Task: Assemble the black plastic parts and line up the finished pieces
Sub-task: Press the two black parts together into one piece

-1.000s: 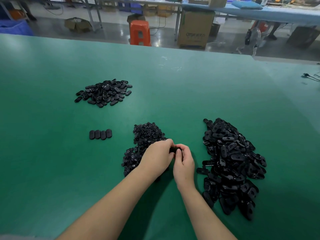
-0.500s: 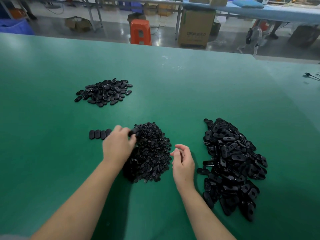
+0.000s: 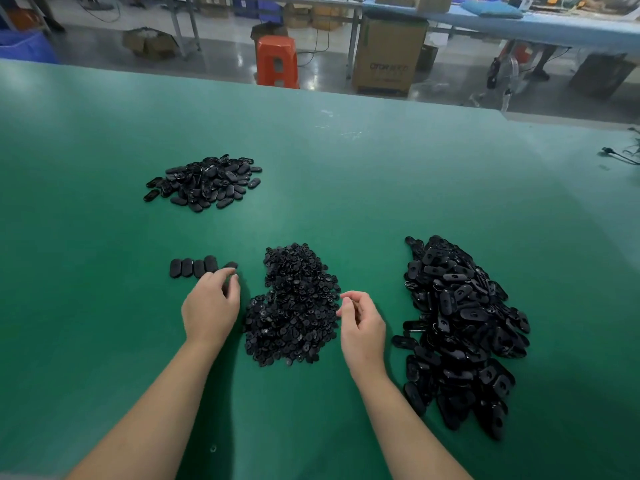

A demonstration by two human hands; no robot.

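Green table (image 3: 104, 237), left hand (image 3: 211, 306) curled at a fifth piece (image 3: 231, 265) ending the row (image 3: 193, 267), grip unclear, right hand (image 3: 363, 327) loosely curled, empty, beside small-parts pile (image 3: 294, 306)

Green table (image 3: 398, 174), matte top. At centre, a pile of small black parts (image 3: 294, 306). At 3 o'clock, a larger heap of black oval shells (image 3: 460, 327). At 10 o'clock, well apart, a smaller heap of oval pieces (image 3: 207, 181). At 9 o'clock, just beside the centre pile, a row of oval pieces (image 3: 194, 267) standing side by side, touching. At the far 2 o'clock edge, a dark cable (image 3: 620, 154).
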